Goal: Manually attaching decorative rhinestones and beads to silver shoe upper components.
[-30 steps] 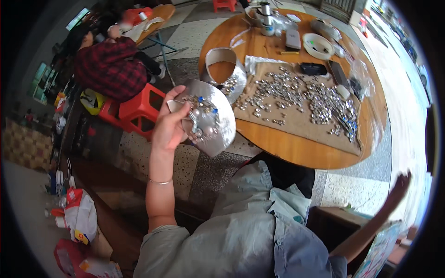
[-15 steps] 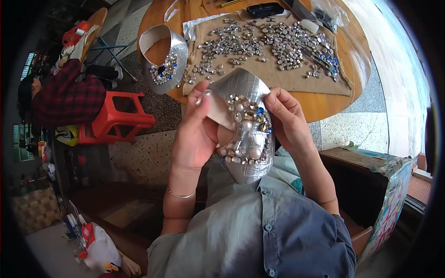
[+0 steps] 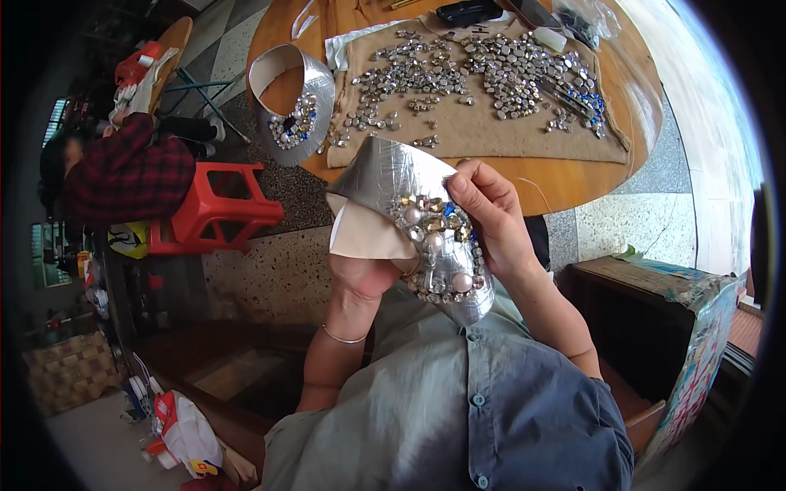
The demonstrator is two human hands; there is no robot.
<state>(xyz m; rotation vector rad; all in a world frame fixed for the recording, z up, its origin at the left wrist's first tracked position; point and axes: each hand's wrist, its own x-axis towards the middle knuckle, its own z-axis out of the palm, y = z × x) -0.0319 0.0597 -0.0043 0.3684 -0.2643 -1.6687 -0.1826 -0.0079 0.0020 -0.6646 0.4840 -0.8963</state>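
**Both hands now on the jewelled silver piece**

At twelve o'clock we see the round wooden desk, with a tan felt mat spread across it and strewn with loose silver and blue gems. At ten o'clock on the desk's edge stands a second curved silver collar piece, partly set with stones. At nine o'clock a red plastic stool stands on the speckled floor, beside a person in a red plaid top.

A second ago our left hand alone held the work up near the desk; half a second ago the right joined it. Now the curved silver foil-covered piece, set with pearls and gold stones, sits close over our chest at centre, so we judge it is under close handling, not at rest.

Our left hand is clamped on its lower cream-lined edge. Our right hand is closed on its right side, the thumb pressing on the stones.

At four o'clock a brown box with a colourful printed side stands on the floor; at seven o'clock lies a white and red plastic bag.
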